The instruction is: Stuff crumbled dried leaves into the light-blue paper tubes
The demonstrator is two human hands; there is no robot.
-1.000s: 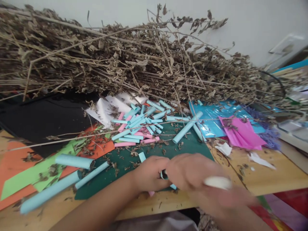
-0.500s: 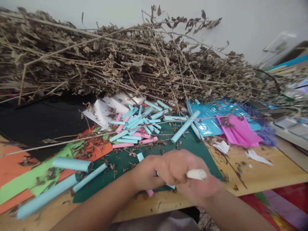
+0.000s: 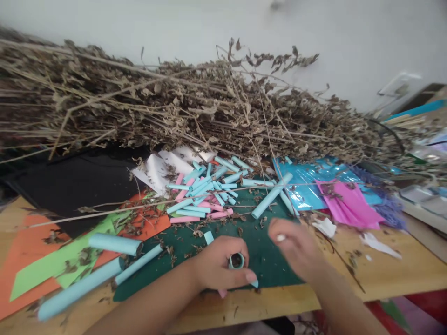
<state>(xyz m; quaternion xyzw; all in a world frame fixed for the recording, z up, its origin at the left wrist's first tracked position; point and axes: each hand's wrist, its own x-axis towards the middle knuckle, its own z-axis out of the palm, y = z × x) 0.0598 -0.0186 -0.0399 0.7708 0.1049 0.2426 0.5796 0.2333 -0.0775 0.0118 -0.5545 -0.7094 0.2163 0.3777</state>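
Left hand [image 3: 218, 267] is clamped on a small light-blue paper roll [image 3: 237, 261], open end facing the camera, thumb underneath, fingers wrapped over the top. It sits just above the green cutting mat [image 3: 181, 242] at the near table edge.

Right hand [image 3: 296, 246] is just right of the roll, not touching it. Motion-blurred; something small and white shows at the fingertips, but I can't tell whether the fingers are closed on it or loose.

Judgement on doing this well: keep the left-hand grip even so the roll stays round and tight, pinch on the seam, bring the right hand in square to the open end rather than from the side.

Outward: pile of finished blue and pink rolls [image 3: 206, 195] on the far mat, longer blue tubes [image 3: 113, 243] to the left on orange and green paper sheets [image 3: 52, 260]. Dried leafy branches [image 3: 174, 107] heaped along the back.

Containers: no distinct box or tray visible; rolls lie loose. Blue and pink foil sheets [image 3: 331, 190] lie flat at right, holding nothing but leaf debris.
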